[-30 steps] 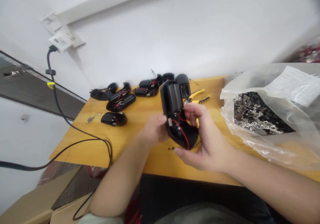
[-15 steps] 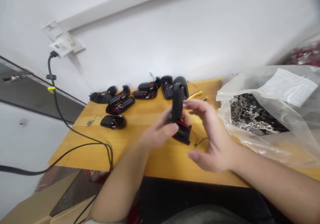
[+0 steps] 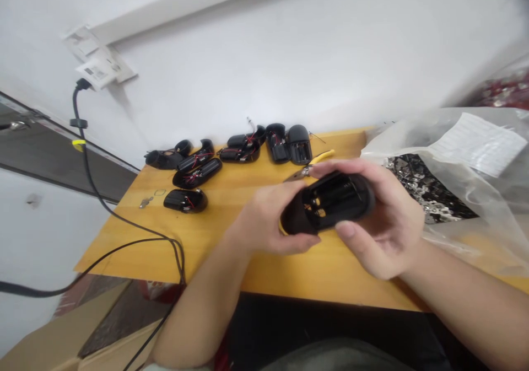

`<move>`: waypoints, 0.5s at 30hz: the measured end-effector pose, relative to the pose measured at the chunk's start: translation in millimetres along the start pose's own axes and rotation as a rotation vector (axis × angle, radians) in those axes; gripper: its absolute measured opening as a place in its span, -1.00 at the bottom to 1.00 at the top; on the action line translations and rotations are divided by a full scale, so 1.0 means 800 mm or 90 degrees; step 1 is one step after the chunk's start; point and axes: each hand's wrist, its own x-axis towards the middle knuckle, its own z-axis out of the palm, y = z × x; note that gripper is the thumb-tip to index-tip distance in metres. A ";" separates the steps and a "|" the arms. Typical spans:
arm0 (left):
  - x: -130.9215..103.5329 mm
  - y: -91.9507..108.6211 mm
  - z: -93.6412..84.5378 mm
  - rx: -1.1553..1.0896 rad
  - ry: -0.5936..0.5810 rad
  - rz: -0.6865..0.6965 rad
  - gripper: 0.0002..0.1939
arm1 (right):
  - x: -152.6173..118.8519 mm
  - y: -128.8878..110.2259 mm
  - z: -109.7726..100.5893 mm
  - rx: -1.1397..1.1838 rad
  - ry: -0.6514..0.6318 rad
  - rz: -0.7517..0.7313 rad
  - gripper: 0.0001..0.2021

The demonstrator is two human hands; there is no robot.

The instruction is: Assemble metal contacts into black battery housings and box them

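From the head camera, both hands meet above the middle of the wooden desk [image 3: 231, 233] and share one black plastic shell [image 3: 330, 203], which lies on its side with its open hollow turned up toward the camera. The left hand [image 3: 264, 222] is curled around the shell's narrower left end, thumb under it and fingers over the near edge. The right hand [image 3: 384, 222] cups the wider right end, fingers arched over the top and the thumb pressed against the lower rim, so the shell is clamped between the two and held clear of the desk.

Beyond the hands, along the wall, lies a row of similar black shells with red wires [image 3: 243, 148]; one more black shell [image 3: 184, 200] sits alone, well to the left of the left hand. Just behind the held shell, yellow-handled pliers [image 3: 318, 159] rest on the desk. To the right of the right hand stands a clear plastic bag [image 3: 467, 194] of small metal parts. Far left of the left hand, a black power cable [image 3: 95, 183] runs from a wall socket down over the desk's edge.
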 end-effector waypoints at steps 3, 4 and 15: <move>0.000 0.002 -0.001 0.070 0.033 0.069 -0.20 | -0.003 0.001 -0.004 0.001 -0.038 -0.058 -0.17; 0.001 0.003 -0.001 0.089 0.039 0.076 -0.20 | -0.003 0.002 -0.005 -0.002 -0.047 -0.070 -0.15; 0.003 0.000 0.006 0.083 0.057 0.037 -0.19 | -0.007 0.003 0.012 -0.054 -0.069 -0.057 -0.28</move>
